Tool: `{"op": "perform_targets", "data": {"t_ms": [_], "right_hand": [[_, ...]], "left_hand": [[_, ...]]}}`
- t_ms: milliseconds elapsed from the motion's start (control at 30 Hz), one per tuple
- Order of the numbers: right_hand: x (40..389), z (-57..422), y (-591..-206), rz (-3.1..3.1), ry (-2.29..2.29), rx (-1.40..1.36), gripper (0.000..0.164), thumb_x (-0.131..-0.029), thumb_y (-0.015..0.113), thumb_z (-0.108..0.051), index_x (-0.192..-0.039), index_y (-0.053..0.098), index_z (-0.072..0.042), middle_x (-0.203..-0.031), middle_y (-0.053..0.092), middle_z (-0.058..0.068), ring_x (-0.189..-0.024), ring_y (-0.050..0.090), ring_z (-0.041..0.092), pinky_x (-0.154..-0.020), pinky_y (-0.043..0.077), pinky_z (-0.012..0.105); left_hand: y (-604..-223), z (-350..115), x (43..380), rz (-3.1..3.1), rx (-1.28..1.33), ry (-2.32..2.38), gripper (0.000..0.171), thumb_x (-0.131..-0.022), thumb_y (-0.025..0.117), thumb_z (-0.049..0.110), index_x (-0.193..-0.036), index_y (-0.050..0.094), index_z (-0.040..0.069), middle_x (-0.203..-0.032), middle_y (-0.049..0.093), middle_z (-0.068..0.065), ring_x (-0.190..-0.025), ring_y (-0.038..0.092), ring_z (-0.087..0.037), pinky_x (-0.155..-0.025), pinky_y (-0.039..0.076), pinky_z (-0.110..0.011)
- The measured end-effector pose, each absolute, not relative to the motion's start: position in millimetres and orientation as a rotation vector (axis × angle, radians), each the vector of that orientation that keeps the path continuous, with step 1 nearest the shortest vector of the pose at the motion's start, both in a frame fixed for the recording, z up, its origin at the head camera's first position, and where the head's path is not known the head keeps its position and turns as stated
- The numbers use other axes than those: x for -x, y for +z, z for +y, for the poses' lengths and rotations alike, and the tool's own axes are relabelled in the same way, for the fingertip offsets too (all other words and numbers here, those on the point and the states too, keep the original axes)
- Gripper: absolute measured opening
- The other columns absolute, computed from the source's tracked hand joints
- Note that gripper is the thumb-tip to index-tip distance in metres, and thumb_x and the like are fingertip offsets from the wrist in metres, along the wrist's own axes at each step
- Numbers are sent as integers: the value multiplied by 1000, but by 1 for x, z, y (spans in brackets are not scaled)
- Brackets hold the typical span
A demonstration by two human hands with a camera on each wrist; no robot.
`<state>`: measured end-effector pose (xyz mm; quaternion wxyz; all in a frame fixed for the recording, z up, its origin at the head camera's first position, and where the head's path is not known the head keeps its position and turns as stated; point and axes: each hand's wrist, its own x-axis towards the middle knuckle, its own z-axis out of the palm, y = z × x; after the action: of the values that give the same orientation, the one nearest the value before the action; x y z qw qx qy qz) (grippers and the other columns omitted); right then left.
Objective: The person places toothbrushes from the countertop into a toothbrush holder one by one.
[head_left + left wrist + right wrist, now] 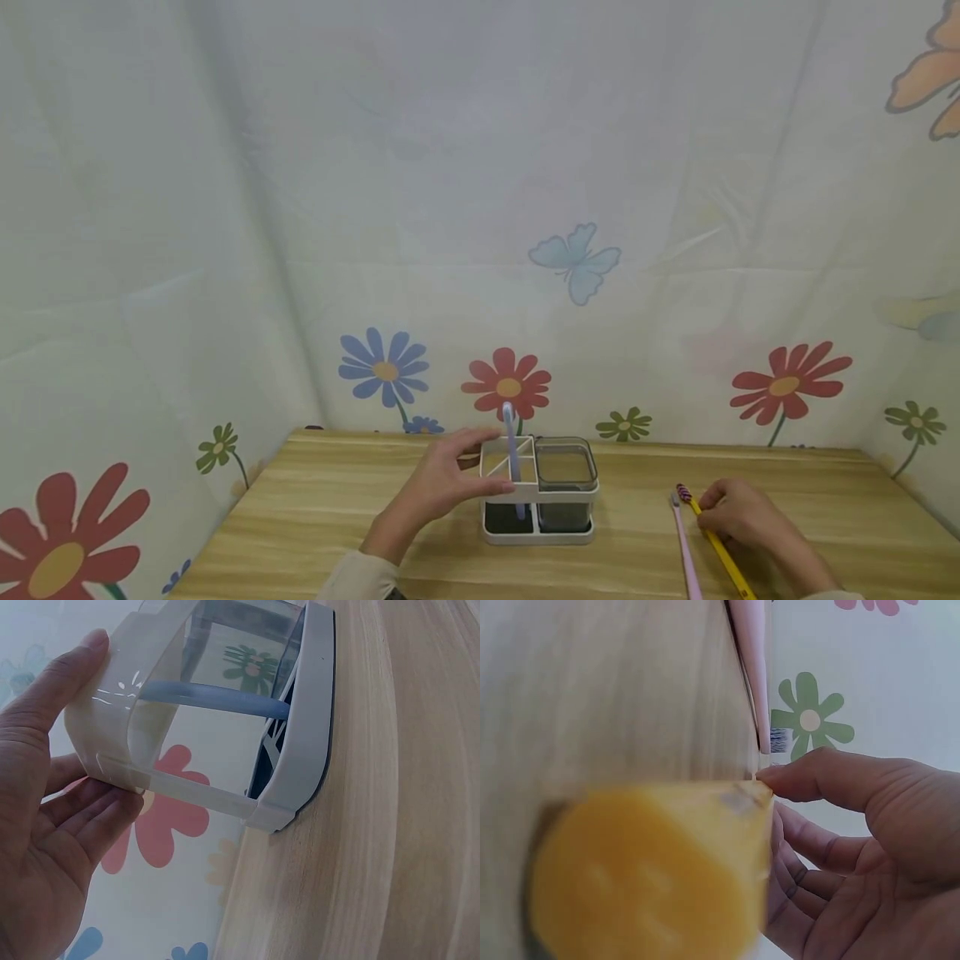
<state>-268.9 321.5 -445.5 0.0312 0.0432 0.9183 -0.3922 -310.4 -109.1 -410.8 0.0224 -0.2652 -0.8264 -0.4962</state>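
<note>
My left hand [438,481] grips the left end of a white toothbrush holder [538,538], thumb in front and fingers behind its upper tier. A pale purple toothbrush [513,454] stands in one of the divided slots, and its handle [217,697] shows inside the frame in the left wrist view. A clear grey cup [566,472] sits in the holder's right side. Over on the right, my right hand [742,512] pinches a yellow toothbrush [724,557] near its dark-bristled head. Its blurred handle end [645,877] fills the lower right wrist view.
A pink toothbrush [686,550] lies on the wooden table [300,517] just left of the yellow one. Behind the table hangs a pale curtain [435,208] printed with flowers and butterflies.
</note>
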Motion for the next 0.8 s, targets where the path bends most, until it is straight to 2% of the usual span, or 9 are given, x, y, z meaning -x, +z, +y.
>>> {"op": "perform_targets", "data": {"t_ms": [133, 300, 567, 800], "right_hand": [[269, 323, -445, 2812, -1224, -119, 14, -84, 76, -1, -93, 67, 6, -82, 62, 7, -67, 59, 20, -58, 59, 33], [272, 327, -441, 2779, -1232, -152, 13, -93, 70, -4, -101, 69, 6, -87, 62, 7, -75, 57, 22, -64, 56, 34], [273, 334, -421, 2772, -1477, -129, 34, -103, 64, -10, -125, 59, 15, -103, 68, 15, -87, 64, 23, -72, 65, 41], [266, 333, -404, 2876, -1546, -21, 32, -106, 64, -11, -126, 58, 13, -104, 68, 15, -90, 66, 24, -73, 66, 38]], "left_hand": [[-411, -109, 310, -2563, 812, -1534, 72, -85, 92, 39, -145, 65, 11, -144, 63, -7, -129, 63, -34, -106, 54, -49], [-413, -109, 310, -2555, 820, -1544, 72, -85, 92, 38, -145, 65, 11, -144, 63, -9, -129, 64, -35, -106, 54, -50], [-413, -109, 310, -2544, 832, -1557, 73, -84, 93, 39, -145, 65, 10, -144, 64, -9, -129, 64, -35, -106, 54, -51], [-412, -109, 310, -2547, 828, -1550, 72, -85, 92, 39, -145, 65, 11, -143, 64, -9, -129, 64, -35, -106, 54, -51]]}}
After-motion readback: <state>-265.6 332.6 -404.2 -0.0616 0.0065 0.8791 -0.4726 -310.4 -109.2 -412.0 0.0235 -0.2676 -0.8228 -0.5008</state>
